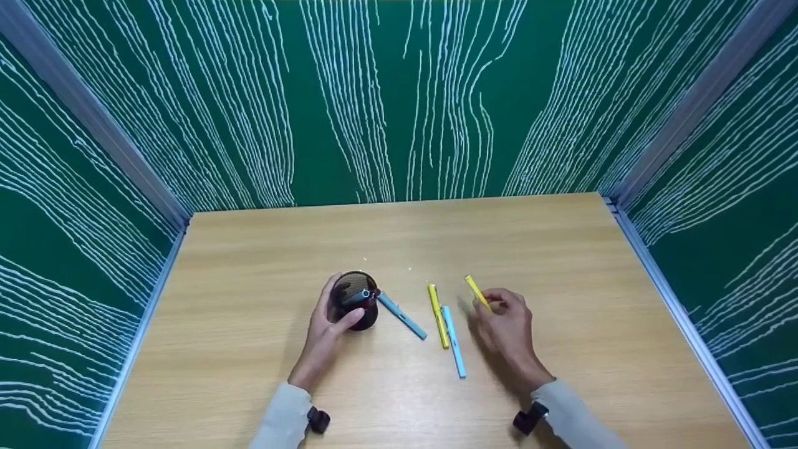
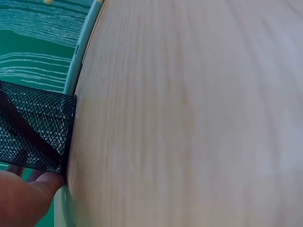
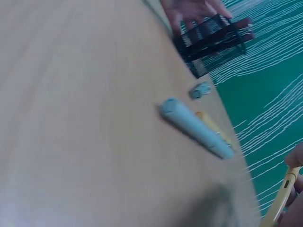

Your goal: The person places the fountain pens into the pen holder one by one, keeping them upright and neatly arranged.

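Head view had the full layout: black mesh cup (image 1: 370, 319) just left of frame centre on the wood tabletop (image 1: 249, 268), with a teal pen (image 1: 356, 297) and something darker poking up inside. Loose teal pen (image 1: 402, 316) lay slanted just right of the cup; further right, the loose yellow pen (image 1: 438, 316) and light blue pen (image 1: 453, 342) lay alongside each other, couldn't tell if touching. Right wrist view added the cup side-on at upper right, dark ends (image 3: 245, 28) sticking out past its rim, plus a slot in the barrel of the held yellow pen (image 1: 477, 291) at lower right. Left wrist view had the cup at the left edge, base against the tabletop, a dark stick (image 2: 31, 130) showing slanted through the mesh; head view couldn't see that low. Pose: left hand (image 1: 329, 324) came in from bottom left, curved round the cup's left side, thumb across the near side, grip partly spread to the cup's width. Right hand (image 1: 511, 321) came in from bottom right, fingers curled in a narrow pinch near the held pen's lower end, pen tilted with its far end to the upper left, above the tabletop with a shadow beside it.
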The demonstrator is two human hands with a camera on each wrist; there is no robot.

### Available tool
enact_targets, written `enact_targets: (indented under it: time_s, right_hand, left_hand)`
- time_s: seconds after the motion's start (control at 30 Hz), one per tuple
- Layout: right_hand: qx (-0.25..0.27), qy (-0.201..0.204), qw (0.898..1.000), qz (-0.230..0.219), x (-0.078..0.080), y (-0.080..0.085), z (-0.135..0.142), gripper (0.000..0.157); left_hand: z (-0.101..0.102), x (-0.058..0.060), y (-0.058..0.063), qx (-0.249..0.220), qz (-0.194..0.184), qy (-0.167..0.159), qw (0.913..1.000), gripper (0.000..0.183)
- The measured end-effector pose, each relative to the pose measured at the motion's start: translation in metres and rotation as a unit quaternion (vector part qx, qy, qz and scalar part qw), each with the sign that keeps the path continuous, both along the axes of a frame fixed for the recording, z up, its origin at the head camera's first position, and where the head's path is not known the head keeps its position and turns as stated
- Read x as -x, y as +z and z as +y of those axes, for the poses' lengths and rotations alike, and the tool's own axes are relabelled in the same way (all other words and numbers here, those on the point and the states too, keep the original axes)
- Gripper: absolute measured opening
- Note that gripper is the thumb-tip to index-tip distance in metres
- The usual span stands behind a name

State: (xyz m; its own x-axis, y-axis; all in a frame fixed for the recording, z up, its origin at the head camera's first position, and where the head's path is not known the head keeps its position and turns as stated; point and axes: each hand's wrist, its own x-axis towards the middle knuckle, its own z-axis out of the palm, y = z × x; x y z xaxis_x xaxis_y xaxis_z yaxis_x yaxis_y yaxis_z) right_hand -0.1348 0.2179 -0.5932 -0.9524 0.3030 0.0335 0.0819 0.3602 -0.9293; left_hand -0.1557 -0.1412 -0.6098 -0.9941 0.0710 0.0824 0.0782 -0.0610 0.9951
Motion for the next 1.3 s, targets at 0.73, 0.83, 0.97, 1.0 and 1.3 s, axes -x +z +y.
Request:
enact_targets:
  time_s: [0.73, 0.83, 0.97, 1.0, 1.3]
  right_hand:
    - [0.017, 0.044, 0.997, 0.063, 0.030, 0.047, -0.024, 0.018]
    - [0.016, 0.049, 0.997, 0.062, 0.031, 0.052, -0.030, 0.018]
    - [0.022, 0.063, 0.996, 0.060, 0.032, 0.056, -0.038, 0.015]
    - [0.024, 0.067, 0.996, 0.058, 0.032, 0.057, -0.040, 0.015]
    - [0.022, 0.090, 0.990, 0.107, 0.040, 0.062, -0.057, 0.012]
  left_hand:
    - [-0.001, -0.002, 0.004, 0.003, -0.004, -0.005, 1.0000, 0.090]
    - [0.000, -0.002, 0.004, -0.002, -0.005, -0.004, 1.0000, 0.090]
    - [0.000, -0.002, 0.005, -0.006, -0.008, -0.006, 0.9999, 0.090]
    - [-0.001, -0.002, 0.004, -0.006, -0.009, -0.007, 0.9999, 0.090]
    - [0.000, -0.001, 0.002, -0.027, 0.001, -0.014, 0.9995, 0.090]
